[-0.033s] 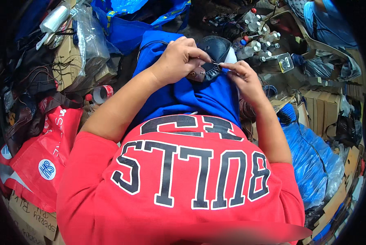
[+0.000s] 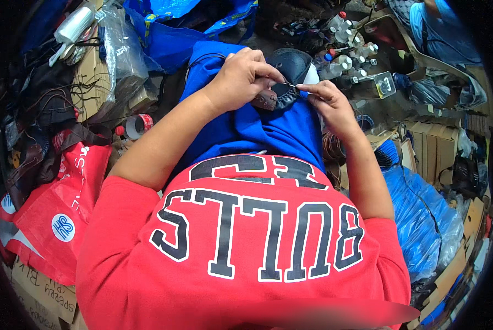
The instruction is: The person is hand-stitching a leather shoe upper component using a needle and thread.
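Note:
A black leather shoe [image 2: 289, 65] with a gathered, stitched edge rests on my lap over blue cloth [image 2: 230, 132]. A brown leather piece [image 2: 265, 100] shows beside the stitching. My left hand [image 2: 240, 80] is closed at the shoe's left edge, thumb and forefinger pinched together; its other fingers are partly hidden. From the right, my right hand [image 2: 330, 105] pinches a thin, dark needle-like tool [image 2: 291, 85]. The tool lies across the shoe's opening, its far end close to my left fingertips. A bit of bright blue shows just under my right fingertips.
Several plastic bottles [image 2: 348, 58] stand at the far right. A large blue bag [image 2: 172, 33] lies beyond my lap. To my left are a red bag [image 2: 65, 203] and a bottle lying down [image 2: 136, 126]; to my right, blue plastic wrapping [image 2: 414, 214] and cardboard [image 2: 433, 143].
My right fingers have shifted slightly, and bright blue now shows beneath them. My left hand and the shoe stay almost where they were.

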Demonstrator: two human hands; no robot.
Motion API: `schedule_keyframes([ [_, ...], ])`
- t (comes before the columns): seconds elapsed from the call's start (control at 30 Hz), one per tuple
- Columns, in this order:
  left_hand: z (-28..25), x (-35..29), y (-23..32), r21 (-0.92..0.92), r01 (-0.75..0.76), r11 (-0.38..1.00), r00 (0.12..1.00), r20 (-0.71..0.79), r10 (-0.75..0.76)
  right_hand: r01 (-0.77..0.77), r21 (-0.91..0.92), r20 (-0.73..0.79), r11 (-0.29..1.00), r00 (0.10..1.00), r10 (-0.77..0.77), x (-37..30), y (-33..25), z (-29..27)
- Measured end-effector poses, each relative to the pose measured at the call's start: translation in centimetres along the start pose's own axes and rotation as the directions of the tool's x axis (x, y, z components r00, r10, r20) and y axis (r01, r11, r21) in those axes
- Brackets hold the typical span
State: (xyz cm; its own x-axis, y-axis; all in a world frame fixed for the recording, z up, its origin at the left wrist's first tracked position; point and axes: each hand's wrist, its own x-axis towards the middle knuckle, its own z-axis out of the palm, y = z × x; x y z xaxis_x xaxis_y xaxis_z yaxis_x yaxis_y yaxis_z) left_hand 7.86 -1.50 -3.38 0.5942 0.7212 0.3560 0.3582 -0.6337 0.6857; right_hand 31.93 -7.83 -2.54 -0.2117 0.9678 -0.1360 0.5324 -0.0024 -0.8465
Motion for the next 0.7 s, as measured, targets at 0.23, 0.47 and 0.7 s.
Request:
schedule_keyframes([
  [0.23, 0.7, 0.4, -1.1, 0.110, 0.006, 0.994, 1.000, 0.003, -0.006, 0.002, 0.039, 0.105, 0.999, 0.994, -0.006, 1.7, 0.8, -1.2],
  [0.47, 1.4, 0.6, -1.5, 0.114, -0.011, 0.993, 0.999, 0.036, 0.007, -0.006, 0.049, 0.124, 0.999, 0.992, 0.000, 1.9, 0.9, -1.5],
  [0.7, 1.4, 3.0, -1.7, 0.042, -0.095, 0.995, 0.979, 0.184, 0.086, -0.054, 0.125, 0.196, 0.991, 0.980, 0.029, 2.5, 0.7, -1.8],
])
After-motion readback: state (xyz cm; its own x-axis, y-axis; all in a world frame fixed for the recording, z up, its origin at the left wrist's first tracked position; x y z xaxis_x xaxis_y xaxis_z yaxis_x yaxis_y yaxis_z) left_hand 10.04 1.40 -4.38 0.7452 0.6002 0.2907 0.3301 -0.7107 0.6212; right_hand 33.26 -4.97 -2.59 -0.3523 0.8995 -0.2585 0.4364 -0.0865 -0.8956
